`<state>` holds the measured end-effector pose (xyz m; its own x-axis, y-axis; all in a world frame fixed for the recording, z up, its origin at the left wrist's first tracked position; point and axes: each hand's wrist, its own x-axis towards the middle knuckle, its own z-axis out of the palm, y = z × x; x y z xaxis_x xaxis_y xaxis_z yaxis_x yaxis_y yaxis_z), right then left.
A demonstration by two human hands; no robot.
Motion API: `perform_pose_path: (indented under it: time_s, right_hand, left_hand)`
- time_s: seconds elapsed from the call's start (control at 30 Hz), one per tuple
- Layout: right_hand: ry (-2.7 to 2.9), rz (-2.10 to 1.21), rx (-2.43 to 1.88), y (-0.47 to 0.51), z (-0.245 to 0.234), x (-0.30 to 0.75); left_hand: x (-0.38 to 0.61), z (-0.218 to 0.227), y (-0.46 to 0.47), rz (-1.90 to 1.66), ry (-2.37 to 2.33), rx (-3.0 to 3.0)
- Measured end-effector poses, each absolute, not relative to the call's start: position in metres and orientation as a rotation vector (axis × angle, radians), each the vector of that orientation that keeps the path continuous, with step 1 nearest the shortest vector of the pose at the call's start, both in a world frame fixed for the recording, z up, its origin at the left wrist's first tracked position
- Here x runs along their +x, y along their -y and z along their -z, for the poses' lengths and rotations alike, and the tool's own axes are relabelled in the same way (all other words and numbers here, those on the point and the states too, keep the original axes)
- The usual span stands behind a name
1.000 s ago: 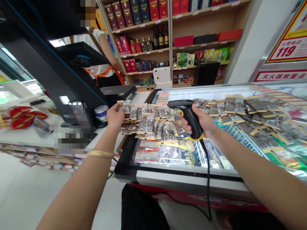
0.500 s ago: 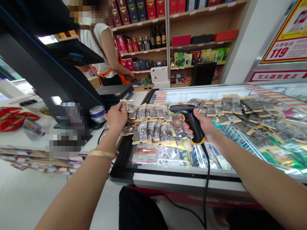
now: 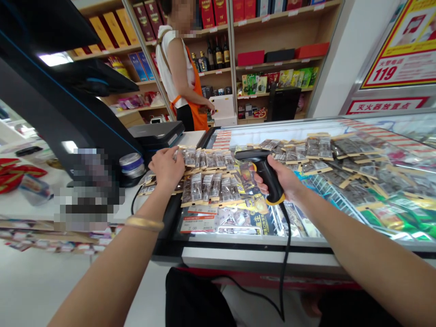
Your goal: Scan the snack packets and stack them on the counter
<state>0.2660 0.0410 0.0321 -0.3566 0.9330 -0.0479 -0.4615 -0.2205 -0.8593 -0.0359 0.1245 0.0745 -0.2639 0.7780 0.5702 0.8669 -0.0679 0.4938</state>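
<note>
My right hand [image 3: 284,179] grips a black barcode scanner [image 3: 260,165] with a yellow base, its cable hanging down over the counter front. The scanner head points left over rows of small clear snack packets [image 3: 211,175] with tan card edges, spread on the glass lid [image 3: 238,236] of a chest freezer. My left hand [image 3: 166,168] is closed, pinching the left end of the top strip of packets near the freezer's left edge. A gold bangle sits on my left wrist.
More packets [image 3: 340,156] cover the lid to the right. A black checkout screen stand [image 3: 68,113] and a small round tin [image 3: 131,163] stand at left. A person in an orange apron [image 3: 184,68] stands by wooden shelves of boxes and bottles behind.
The view has shifted, so everything sits a little lower and left. My left hand stays pinched on the packet strip. The person in the apron has stepped right, toward the shelves.
</note>
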Motion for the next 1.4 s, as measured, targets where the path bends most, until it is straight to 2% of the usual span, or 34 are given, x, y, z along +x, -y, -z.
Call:
perform_pose_path:
  time_s: [0.17,0.3,0.4,0.57,0.77,1.0,1.1,1.2,1.27,1.33,1.4]
  right_hand:
    - [0.925,-1.726,-0.728,-0.042,-0.046,0.274]
    - [0.947,-1.603,-0.737,-0.036,-0.06,0.316]
    - [0.936,-1.487,-0.79,-0.024,-0.061,0.359]
    - [0.873,-1.361,-0.822,-0.005,-0.046,0.408]
    - [0.829,-1.401,-0.815,-0.003,-0.037,0.413]
    - [0.869,-1.449,-0.782,-0.006,-0.039,0.407]
    - [0.856,-1.445,-0.767,-0.005,-0.038,0.407]
    - [0.843,-1.427,-0.757,-0.005,-0.039,0.408]
    - [0.842,-1.416,-0.753,-0.004,-0.039,0.407]
    - [0.842,-1.415,-0.746,-0.003,-0.039,0.405]
    - [0.856,-1.431,-0.739,-0.002,-0.039,0.402]
  left_hand:
    - [-0.013,-0.093,-0.115,1.355,1.891,-1.896]
    - [0.039,-0.1,-0.108,1.499,1.621,-2.197]
    - [0.094,-0.088,-0.105,1.657,1.542,-2.454]
    - [0.184,-0.055,-0.103,1.879,1.779,-2.712]
    - [0.244,-0.046,-0.103,1.75,1.983,-2.626]
    - [0.258,-0.051,-0.104,1.355,2.083,-2.594]
    - [0.255,-0.054,-0.105,1.363,2.163,-2.654]
    - [0.241,-0.059,-0.099,1.604,2.289,-2.906]
    - [0.226,-0.059,-0.093,1.934,2.337,-3.021]
    - [0.21,-0.057,-0.088,2.282,2.326,-2.972]
    - [0.196,-0.051,-0.086,2.482,2.309,-2.855]
